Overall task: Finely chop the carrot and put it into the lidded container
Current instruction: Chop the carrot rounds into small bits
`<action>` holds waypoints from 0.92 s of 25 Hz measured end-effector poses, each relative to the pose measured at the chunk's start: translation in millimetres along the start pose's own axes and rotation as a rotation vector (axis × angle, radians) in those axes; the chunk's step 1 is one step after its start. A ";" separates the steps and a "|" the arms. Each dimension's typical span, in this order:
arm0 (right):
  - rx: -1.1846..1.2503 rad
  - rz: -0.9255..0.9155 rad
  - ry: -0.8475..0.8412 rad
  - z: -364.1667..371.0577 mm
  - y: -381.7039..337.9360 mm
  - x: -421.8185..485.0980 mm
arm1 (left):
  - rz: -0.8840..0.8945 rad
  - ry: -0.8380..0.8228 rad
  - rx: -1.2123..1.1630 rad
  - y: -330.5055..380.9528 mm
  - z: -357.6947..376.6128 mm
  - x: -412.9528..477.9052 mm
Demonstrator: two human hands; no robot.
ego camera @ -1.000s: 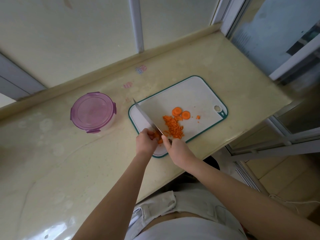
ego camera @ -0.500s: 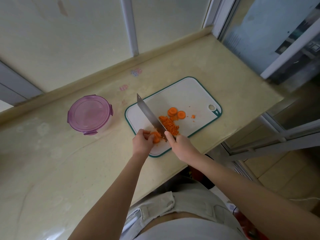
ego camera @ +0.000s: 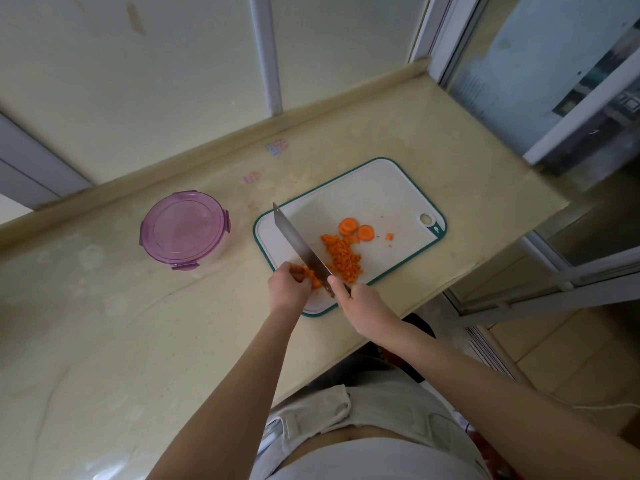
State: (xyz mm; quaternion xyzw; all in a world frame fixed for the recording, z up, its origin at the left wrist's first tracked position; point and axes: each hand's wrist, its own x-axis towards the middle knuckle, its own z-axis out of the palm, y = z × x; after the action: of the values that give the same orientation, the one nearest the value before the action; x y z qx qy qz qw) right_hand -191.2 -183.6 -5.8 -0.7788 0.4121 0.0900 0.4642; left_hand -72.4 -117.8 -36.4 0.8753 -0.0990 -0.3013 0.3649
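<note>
On the white, green-rimmed cutting board (ego camera: 374, 192) lies a heap of finely chopped carrot (ego camera: 341, 258), with two round carrot slices (ego camera: 355, 229) beyond it. My right hand (ego camera: 360, 299) grips the handle of a broad knife (ego camera: 301, 249), whose blade points away to the left over the board. My left hand (ego camera: 287, 284) pinches a small carrot piece (ego camera: 313, 277) against the board, right beside the blade. The round container with a purple lid (ego camera: 183, 228) stands closed on the counter, left of the board.
The beige stone counter (ego camera: 121, 334) runs left; its front edge drops off just behind the board's near corner. A wall ledge (ego camera: 207, 154) bounds the back. A window frame (ego camera: 571, 133) and floor lie to the right.
The knife blade has lifted and tilted slightly from its earlier cut, staying beside the carrot piece my left hand holds. The view shifted a little; the container and slices stay put.
</note>
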 end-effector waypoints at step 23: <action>-0.004 -0.025 0.056 17.0 -6.3 10.6 | 0.039 -0.036 0.039 -4.4 -0.3 6.5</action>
State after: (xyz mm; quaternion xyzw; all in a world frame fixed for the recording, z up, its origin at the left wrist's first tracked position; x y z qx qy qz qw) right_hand -175.7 -174.5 -16.7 -0.7871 0.4150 0.0630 0.4520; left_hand -67.2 -117.1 -42.2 0.8747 -0.1283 -0.3078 0.3518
